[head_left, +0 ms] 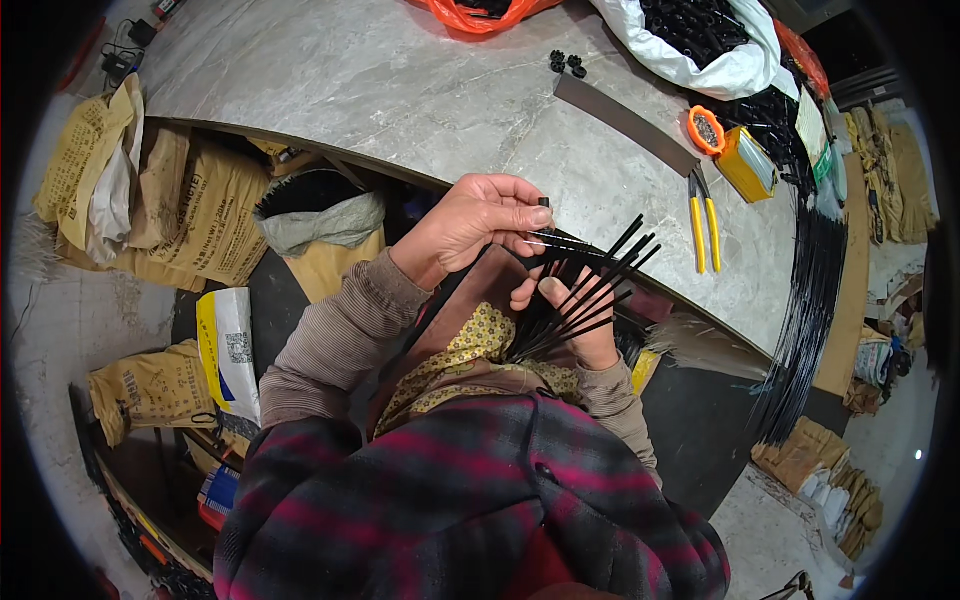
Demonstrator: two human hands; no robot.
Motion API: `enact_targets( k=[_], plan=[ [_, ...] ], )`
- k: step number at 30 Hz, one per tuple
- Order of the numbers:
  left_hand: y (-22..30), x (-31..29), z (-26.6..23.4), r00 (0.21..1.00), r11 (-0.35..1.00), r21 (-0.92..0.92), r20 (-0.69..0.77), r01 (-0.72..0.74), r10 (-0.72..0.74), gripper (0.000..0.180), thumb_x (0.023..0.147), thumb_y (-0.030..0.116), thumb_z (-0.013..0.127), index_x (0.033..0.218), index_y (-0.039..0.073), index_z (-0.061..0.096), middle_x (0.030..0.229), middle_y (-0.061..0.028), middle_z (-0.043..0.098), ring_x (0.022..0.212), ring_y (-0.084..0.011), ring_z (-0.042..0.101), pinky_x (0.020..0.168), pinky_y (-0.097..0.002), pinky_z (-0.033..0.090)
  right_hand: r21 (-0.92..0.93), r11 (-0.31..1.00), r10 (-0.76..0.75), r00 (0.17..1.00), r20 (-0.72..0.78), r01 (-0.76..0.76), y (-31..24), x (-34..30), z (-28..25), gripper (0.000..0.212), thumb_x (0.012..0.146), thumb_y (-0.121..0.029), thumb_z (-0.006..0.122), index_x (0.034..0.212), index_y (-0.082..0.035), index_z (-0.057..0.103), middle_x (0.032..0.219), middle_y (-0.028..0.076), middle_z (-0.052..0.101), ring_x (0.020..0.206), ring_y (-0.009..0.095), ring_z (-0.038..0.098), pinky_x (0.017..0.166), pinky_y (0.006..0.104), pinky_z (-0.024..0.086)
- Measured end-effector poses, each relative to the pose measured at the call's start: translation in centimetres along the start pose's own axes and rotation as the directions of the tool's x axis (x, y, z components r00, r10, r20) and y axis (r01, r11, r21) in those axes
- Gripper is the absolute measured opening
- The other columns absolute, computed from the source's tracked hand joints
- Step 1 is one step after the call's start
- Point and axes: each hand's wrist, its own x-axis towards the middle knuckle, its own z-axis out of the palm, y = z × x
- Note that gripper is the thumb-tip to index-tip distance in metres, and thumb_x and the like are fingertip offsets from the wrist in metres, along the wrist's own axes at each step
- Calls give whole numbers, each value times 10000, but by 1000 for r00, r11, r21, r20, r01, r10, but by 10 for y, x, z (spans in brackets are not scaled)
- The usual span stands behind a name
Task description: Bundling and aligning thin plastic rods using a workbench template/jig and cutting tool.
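My left hand (pixel 480 218) is closed in front of my lap, near the table's edge. Between its thumb and forefinger is a small black cylindrical piece (pixel 545 203). Lower and to the right, my right hand (pixel 592 325) is wrapped round a bundle of thin black rods (pixel 535 342). Their upper ends fan out to the upper right, and their lower ends rest against the patterned yellow cloth (pixel 482 335) on my lap. Thin dark strands run close beneath my left fingers; whether they join the small piece I cannot tell.
On the grey marbled table (pixel 400 100) lie yellow-handled pliers (pixel 705 230), a flat dark strip (pixel 630 122), an orange bowl (pixel 692 128) of small parts and a yellow box (pixel 742 168). A white sack (pixel 735 75) holds black parts. Long black rods (pixel 808 320) overhang the right edge.
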Motion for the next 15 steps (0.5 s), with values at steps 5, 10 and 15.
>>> enact_targets(
  k=[5, 10, 15],
  plan=[
    [-2, 2, -1, 999, 999, -16, 17, 31, -31, 196, 950, 104, 727, 1093, 3, 640, 1015, -135, 734, 785, -181, 742, 675, -258, 617, -22, 1000, 1, 1000, -8, -1, -1, 0, 2, 227, 1023, -119, 626, 1145, 72, 634, 934, 149, 737, 848, 215, 735, 789, 342, 612],
    [-4, 3, -2, 999, 998, -32, 22, 50, -50, 203, 944, 105, 735, 1093, 12, 633, 1012, -130, 730, 780, -182, 741, 667, -257, 617, -30, 999, -25, 1000, -6, 25, 1, 2, 0, 225, 1017, -110, 625, 1142, 77, 638, 920, 146, 737, 840, 213, 732, 780, 335, 605],
    [-7, 3, -5, 999, 996, -83, 31, 24, -21, 236, 943, 105, 737, 1130, 8, 632, 973, -102, 719, 771, -165, 736, 664, -250, 615, -12, 1000, -11, 1000, -10, 11, 3, 3, 0, 236, 1012, -118, 628, 1143, 78, 640, 918, 146, 738, 842, 212, 732, 778, 335, 603]
  ],
)
